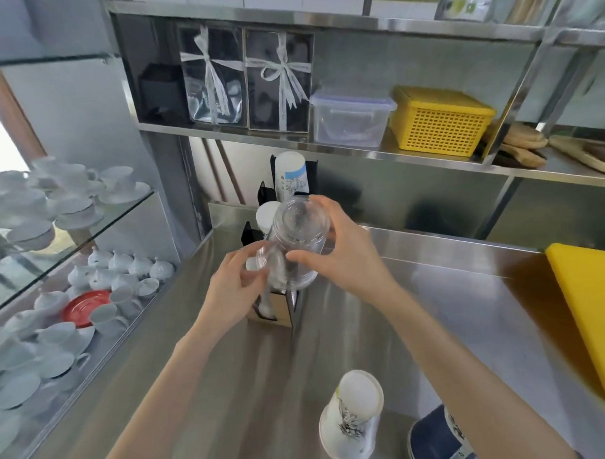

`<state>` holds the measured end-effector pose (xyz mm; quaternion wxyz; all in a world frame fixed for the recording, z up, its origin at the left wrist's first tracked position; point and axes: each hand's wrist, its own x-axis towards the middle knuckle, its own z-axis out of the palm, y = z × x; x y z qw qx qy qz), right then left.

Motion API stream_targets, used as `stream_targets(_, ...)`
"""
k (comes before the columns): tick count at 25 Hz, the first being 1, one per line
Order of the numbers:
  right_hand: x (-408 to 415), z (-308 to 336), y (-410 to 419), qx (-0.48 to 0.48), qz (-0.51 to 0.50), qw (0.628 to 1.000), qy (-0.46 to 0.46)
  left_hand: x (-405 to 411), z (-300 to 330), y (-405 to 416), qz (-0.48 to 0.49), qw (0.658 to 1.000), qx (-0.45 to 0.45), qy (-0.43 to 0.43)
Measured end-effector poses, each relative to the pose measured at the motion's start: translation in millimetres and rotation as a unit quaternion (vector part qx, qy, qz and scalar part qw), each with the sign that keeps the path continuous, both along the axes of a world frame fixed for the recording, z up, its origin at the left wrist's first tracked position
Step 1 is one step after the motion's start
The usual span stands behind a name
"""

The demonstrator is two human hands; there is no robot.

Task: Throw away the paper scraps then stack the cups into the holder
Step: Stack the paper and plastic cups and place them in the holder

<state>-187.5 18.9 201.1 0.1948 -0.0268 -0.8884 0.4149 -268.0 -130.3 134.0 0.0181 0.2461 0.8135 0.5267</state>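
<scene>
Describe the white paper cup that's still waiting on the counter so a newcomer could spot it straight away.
Start at the steel counter and look to its near edge, between the person's forearms. There a white paper cup stands upside down, with grey-black artwork on its side. Its neighbour just to the right is a dark blue cup; the clear cups are further back, in the hands at the holder.

This looks like the back counter of a café or drinks shop. The steel counter (450, 292) and steel shelves (325, 146) are of the catering kind, and a glass cabinet (98, 222) at the left holds many white cups and saucers (70, 206) and small teapots (124, 266). Takeaway paper cups (352, 420) stand on the counter, more sit stacked in a black cup holder (260, 227), and ribboned gift packs (279, 82) wait on a shelf.
</scene>
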Motion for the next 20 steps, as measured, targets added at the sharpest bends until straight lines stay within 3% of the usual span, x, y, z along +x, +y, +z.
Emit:
stream_targets(4,-29.4,-0.7,-10.0,-0.007,0.025,1.000,-0.008,-23.1,-1.0,-9.5,0.018,0.999,-0.023,0.026)
stream_targets(9,-57.3,-13.5,-13.7,-0.004,0.021,0.999,-0.032,-43.2,-15.4,-12.1,0.046,0.997,-0.056,-0.002)
stream_targets(16,-76.2,-47.8,-16.0,0.023,0.017,0.996,-0.087,-62.5,-32.4,-5.4,-0.012,0.990,-0.127,-0.059)
stream_targets(20,-80.8,-69.4,-16.2,0.000,0.035,0.992,-0.124,-62.4,-40.5,-10.7,-0.024,0.991,-0.116,-0.070)
